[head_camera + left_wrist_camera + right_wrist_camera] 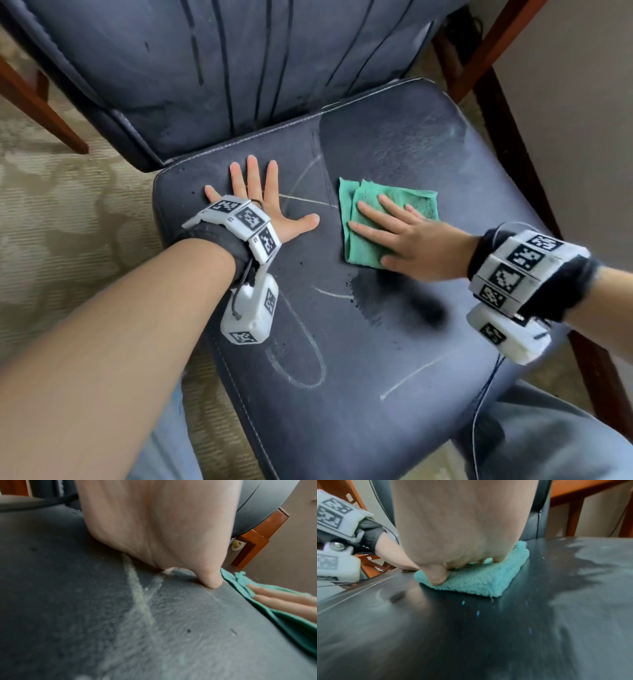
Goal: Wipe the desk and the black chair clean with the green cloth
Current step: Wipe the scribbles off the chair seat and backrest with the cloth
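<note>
One black chair [394, 342], one folded green cloth [387, 219] pressed under flat right hand [411, 240], left hand [270, 209] splayed empty, perhaps four chalk marks [298, 359].

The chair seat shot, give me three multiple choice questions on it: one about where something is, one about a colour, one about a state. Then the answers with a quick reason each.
1. Where does the cloth lie?
A. on the floor
B. on the chair seat
C. over the backrest

2. What colour is the cloth?
A. green
B. red
C. white

3. How is the left hand?
A. curled in a fist
B. pinching the cloth
C. flat on the seat, fingers spread

Answers:
1 B, the folded cloth lies on the seat under the right hand.
2 A, it shows green in the head view.
3 C, its straight, spread fingers rest on the seat, apart from the cloth.
</note>
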